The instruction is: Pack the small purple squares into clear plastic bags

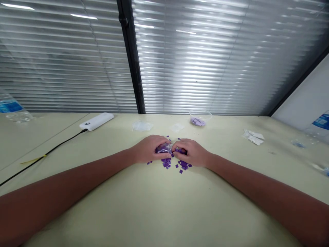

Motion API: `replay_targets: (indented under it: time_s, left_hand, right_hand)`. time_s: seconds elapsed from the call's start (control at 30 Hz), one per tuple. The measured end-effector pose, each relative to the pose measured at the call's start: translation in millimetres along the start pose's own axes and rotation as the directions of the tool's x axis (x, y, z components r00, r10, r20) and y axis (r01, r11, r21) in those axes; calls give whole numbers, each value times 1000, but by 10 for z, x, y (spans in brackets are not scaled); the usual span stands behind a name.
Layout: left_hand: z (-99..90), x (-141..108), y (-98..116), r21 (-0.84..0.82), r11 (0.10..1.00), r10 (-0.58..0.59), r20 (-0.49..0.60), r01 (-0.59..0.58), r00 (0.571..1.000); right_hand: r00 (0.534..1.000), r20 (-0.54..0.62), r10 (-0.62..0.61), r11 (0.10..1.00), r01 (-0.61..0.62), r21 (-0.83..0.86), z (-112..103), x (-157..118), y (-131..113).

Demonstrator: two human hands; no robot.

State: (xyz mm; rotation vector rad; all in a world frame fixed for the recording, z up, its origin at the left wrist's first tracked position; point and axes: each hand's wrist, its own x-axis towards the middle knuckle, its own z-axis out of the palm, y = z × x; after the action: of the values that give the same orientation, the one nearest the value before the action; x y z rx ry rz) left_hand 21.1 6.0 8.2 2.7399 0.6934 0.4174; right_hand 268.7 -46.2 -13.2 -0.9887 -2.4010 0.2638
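**Left hand** [149, 149]: bare, palm down, fingers curled nearly closed over the left end of a small clear plastic bag [163, 148], at centre frame.

**Right hand** [191, 153]: bare, palm down, fingers curled nearly closed on the bag's right end, knuckles almost touching those of the left hand. Exact finger grip mostly hidden from view.

**Clear plastic bag**: bunched between both hands and packed with purple pieces, just above the tabletop.

**Purple square chips** [166, 163]: loose and scattered in a small heap on the table directly below and between the hands, a few stray ones just above the bag and beside the left wrist.

**Pale cream table** [164, 212]: under everything, with a straight seam at left.

**Clear round tub** [200, 117]: near the far edge, just right of centre, holding a shallow layer of pale purple pieces.

**Flat clear bag** [142, 126] and **small pale square of film** [177, 127]: side by side near the far edge, beyond the hands.

**White power bank** [96, 121]: upper left of the table, with a **black cable** [48, 154] running down to the left edge of the frame.

**Folded white packets** [253, 137]: right side of the table.

**Plastic water bottles** [12, 106] [318, 123]: one at each side edge, both with blue labels.

**Slatted window blinds** [200, 61]: along the whole top of the frame.
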Motion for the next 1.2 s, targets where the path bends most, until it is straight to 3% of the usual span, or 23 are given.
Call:
replay_targets:
  time_s: [1.2]
  left_hand:
    - [11,4,-5,7,1000,8,-18,-8,1000]
  right_hand:
    - [1000,11,-1,1000,1,-20,7,1,-2]
